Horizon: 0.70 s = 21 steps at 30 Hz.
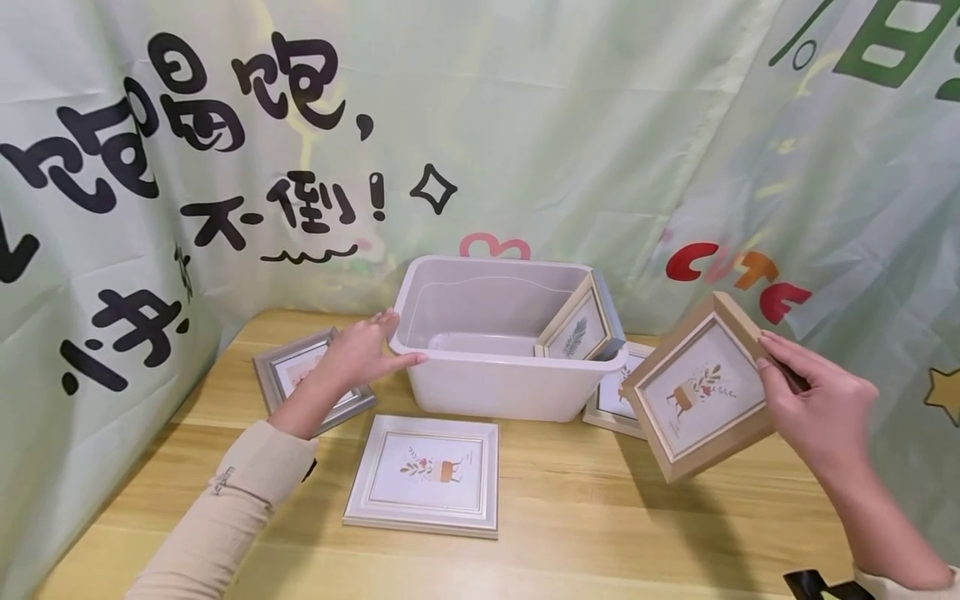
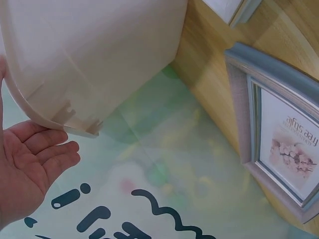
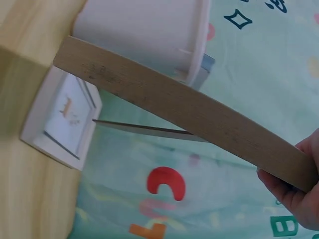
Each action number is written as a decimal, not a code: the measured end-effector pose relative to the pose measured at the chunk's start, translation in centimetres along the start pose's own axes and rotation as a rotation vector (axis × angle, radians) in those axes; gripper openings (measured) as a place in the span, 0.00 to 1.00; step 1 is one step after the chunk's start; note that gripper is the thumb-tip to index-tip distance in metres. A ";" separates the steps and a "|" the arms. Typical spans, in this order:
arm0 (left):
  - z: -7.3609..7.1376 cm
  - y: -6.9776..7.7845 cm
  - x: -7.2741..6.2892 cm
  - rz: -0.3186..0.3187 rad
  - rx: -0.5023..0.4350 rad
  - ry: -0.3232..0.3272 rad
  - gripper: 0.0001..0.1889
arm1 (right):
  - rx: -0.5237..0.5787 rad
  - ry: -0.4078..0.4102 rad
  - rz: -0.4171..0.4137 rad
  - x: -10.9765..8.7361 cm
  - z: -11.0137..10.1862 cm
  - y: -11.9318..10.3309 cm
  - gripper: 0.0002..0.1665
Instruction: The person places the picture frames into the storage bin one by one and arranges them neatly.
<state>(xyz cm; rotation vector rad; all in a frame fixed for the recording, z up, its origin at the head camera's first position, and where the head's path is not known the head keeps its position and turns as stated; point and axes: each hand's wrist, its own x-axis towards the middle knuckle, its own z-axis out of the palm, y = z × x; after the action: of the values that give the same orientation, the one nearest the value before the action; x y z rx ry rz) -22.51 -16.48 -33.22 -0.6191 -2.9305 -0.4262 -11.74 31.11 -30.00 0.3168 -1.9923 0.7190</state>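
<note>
My right hand (image 1: 821, 400) grips a wooden picture frame (image 1: 697, 392) by its right edge, thumb on the front. The frame is raised and tilted, with a deer-and-leaves print facing me; the right wrist view shows its brown side edge (image 3: 184, 109) and a thin strut standing out behind it. At the near left corner of the pale plastic bin (image 1: 495, 387), my left hand (image 1: 360, 350) rests against the rim with thumb and fingers spread. The left wrist view shows its fingers (image 2: 52, 144) loosely extended beneath the rim. Inside the bin, a frame with a leaf print (image 1: 576, 329) leans against the right wall.
A white frame (image 1: 420, 517) lies flat in front of the bin. Left of it, a grey frame (image 1: 348, 410) with a flower print lies partly behind my left arm. Another frame (image 1: 611, 417) lies by the bin's right side. A printed curtain (image 1: 562, 125) hangs behind the wooden table (image 1: 585, 533).
</note>
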 end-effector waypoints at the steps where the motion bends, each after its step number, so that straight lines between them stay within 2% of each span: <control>1: 0.0 0.0 0.0 0.001 0.002 -0.001 0.44 | 0.003 0.006 0.012 0.3 -0.1 -0.1 0.15; 11: -0.3 0.2 0.3 0.005 0.035 -0.013 0.43 | -0.116 0.026 0.110 4.1 -1.0 -1.9 0.15; 21: -0.2 0.2 0.2 -0.008 0.030 -0.030 0.43 | -0.190 0.048 0.250 6.5 -0.7 -3.6 0.17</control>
<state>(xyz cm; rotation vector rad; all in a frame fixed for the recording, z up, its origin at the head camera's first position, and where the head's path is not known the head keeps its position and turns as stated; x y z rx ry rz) -22.58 -16.31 -32.99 -0.6156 -2.9625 -0.3758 -12.79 29.16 -22.88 -0.0634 -2.0568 0.6782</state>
